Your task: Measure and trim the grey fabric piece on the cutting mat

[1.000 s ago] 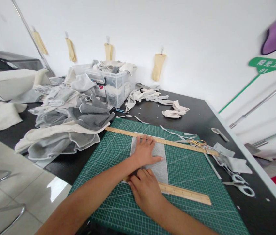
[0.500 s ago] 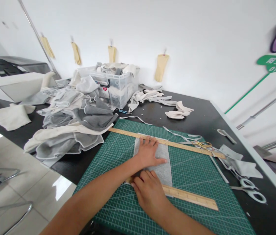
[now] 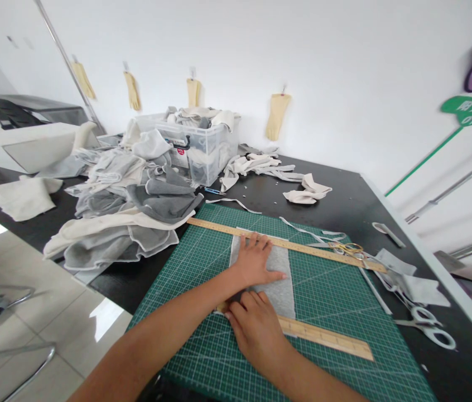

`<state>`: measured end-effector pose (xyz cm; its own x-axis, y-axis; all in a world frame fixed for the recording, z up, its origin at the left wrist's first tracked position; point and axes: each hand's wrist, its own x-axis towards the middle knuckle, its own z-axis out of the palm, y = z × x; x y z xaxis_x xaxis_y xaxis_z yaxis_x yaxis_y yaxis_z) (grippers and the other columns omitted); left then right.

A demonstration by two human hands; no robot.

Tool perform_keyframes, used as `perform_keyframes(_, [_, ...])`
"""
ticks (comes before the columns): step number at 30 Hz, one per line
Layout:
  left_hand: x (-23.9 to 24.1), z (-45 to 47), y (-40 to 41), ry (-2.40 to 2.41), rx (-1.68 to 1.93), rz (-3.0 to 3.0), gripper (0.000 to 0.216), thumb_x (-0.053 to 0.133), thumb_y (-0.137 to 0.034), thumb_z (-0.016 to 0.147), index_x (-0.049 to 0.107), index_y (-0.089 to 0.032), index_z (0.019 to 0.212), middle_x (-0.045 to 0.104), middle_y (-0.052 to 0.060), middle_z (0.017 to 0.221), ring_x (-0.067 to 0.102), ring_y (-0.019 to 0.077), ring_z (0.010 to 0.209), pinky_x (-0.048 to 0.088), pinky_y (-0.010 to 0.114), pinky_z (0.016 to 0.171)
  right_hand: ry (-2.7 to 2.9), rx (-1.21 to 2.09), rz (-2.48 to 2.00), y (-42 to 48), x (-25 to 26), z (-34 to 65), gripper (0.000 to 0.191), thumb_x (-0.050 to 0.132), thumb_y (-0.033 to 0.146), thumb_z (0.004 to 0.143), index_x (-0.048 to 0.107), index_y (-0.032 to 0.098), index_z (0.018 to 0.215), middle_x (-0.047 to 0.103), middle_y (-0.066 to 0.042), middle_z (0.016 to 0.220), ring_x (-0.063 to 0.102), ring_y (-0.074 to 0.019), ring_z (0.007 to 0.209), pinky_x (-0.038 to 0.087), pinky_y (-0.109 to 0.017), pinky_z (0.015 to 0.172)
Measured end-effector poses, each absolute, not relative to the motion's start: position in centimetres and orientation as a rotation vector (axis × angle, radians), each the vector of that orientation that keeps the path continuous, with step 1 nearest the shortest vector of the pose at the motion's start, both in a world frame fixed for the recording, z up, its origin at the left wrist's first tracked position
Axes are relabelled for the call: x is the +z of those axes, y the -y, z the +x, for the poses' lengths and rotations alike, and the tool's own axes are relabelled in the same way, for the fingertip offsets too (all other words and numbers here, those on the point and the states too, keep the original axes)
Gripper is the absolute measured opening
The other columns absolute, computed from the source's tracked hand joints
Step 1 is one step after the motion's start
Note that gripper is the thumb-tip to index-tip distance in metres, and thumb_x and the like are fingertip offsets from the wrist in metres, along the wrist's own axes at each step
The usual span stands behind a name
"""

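Grey-and-cream cloth heap [image 3: 135, 190], black bench [image 3: 345, 184], ten o'clock from the green gridded cutting mat [image 3: 323, 293]. Flat grey fabric rectangle [image 3: 281, 293], mid-mat; left hand [image 3: 255, 261] on it, fingers spread. Right hand [image 3: 259, 324], fingers bent over a tan wooden ruler [image 3: 328, 339], fabric's six o'clock; grip hidden from me. White-handled scissors [image 3: 419, 321], mat's three o'clock.

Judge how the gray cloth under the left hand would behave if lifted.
The gray cloth would probably droop, since the similar-looking cloth pile slumps in soft folds. It seems light, lying thin and flat beneath the left hand.
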<state>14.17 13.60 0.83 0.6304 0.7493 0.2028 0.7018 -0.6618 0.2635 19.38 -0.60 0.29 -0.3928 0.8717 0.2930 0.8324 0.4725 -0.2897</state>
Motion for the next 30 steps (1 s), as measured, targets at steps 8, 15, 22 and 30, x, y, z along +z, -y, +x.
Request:
perform_keyframes(8, [0.6,14.2,-13.7,-1.204,0.464,2.693,0.103,0.049,-0.091,0.076,0.044,-0.02,0.15,0.039,0.012,0.16,0.023,0.0432,0.15,0.012,0.068,0.121,2.318,0.14,-1.426,0.7,0.4,19.4,0.007,0.062,0.019,0.097,0.066,0.023,0.093,0.063,-0.005,0.092,0.056,-0.0239,0.089,0.037,-0.04,0.081])
perform_keyframes(15, [0.4,14.3,-13.6,-1.223,0.502,2.722,0.103,0.048,-0.092,0.075,0.046,-0.019,0.148,0.041,0.013,0.158,0.026,0.0434,0.148,0.013,0.068,0.12,2.333,0.178,-1.461,0.7,1.1,19.2,0.006,0.06,0.022,0.099,0.065,0.023,0.096,0.063,-0.005,0.094,0.057,-0.0241,0.09,0.038,-0.04,0.082])
perform_keyframes(22, [0.5,14.0,-13.5,-1.186,0.551,2.753,0.103,0.047,-0.09,0.078,0.048,-0.014,0.147,0.044,0.015,0.156,0.032,0.0396,0.146,0.015,0.058,0.123,2.291,0.122,-1.474,1.6,1.7,18.9,0.017,0.063,0.025,0.096,0.062,0.022,0.114,0.063,-0.007,0.098,0.056,-0.0271,0.09,0.042,-0.042,0.081])
perform_keyframes(30, [0.5,13.7,-13.7,-1.144,0.533,2.751,0.109,0.043,-0.092,0.077,0.047,-0.008,0.147,0.043,0.017,0.156,0.031,0.0419,0.145,0.014,0.057,0.123,1.845,1.047,-1.516,2.4,5.6,18.8,0.032,0.069,0.029,0.09,0.054,0.024,0.118,0.06,-0.003,0.099,0.054,-0.0189,0.082,0.045,-0.032,0.072])
